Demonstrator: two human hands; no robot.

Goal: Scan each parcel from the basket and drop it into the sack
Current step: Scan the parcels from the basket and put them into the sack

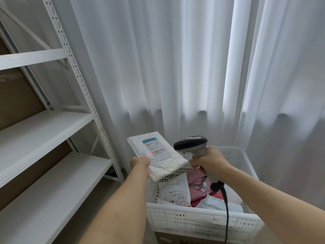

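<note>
Head view: white perforated basket (202, 221) nearest, holding at least three parcels, one pink. Above its far-left corner, left hand (140, 163) pinches one white padded mailer (156, 155); right hand (208, 161) grips one barcode scanner (191, 144), red line across the label. Behind: white curtains (175, 67).

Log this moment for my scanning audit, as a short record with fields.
left hand: grips white padded parcel by its lower left corner, label facing up
right hand: holds barcode scanner, aimed at the parcel
scan line: red beam at the left end of the label's barcode
basket: white, perforated, holds more parcels, one pink
sack: not in view
left of scene: white shelving
</note>
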